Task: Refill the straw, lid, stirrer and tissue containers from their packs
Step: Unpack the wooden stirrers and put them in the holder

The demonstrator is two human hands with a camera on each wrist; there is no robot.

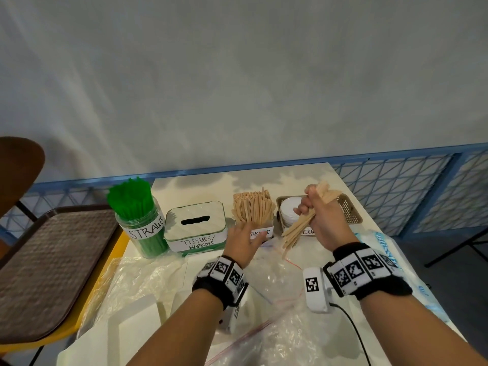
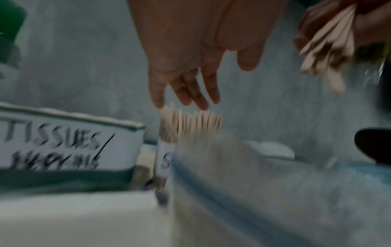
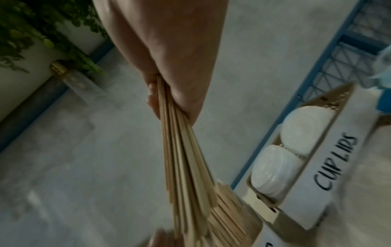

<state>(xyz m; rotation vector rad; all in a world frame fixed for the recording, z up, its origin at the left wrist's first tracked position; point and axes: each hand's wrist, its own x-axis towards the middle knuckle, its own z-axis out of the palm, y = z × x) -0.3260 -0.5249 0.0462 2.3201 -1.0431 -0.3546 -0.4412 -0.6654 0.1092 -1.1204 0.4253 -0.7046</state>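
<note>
My right hand [image 1: 315, 207] grips a bundle of wooden stirrers [image 1: 298, 228], held slanted above the table in front of the cup-lids basket [image 1: 348, 210]. In the right wrist view the stirrers [image 3: 184, 158] fan out below the fist, and white lids [image 3: 292, 150] lie in the basket. My left hand [image 1: 250, 237] is flat with straight fingers against the front of the stirrer container [image 1: 253, 210], which is packed with sticks. The left wrist view is blurred; its fingertips [image 2: 186, 98] hover just over the stick tops [image 2: 190, 123]. A straws jar [image 1: 138, 223] and tissue box [image 1: 195, 225] stand to the left.
Crumpled clear plastic bags [image 1: 277, 313] and a white tissue stack [image 1: 137, 313] cover the near table. A blue-printed tissue pack [image 1: 383, 247] lies at the right edge. A brown tray [image 1: 52, 260] sits on a yellow seat at left. A blue fence runs behind.
</note>
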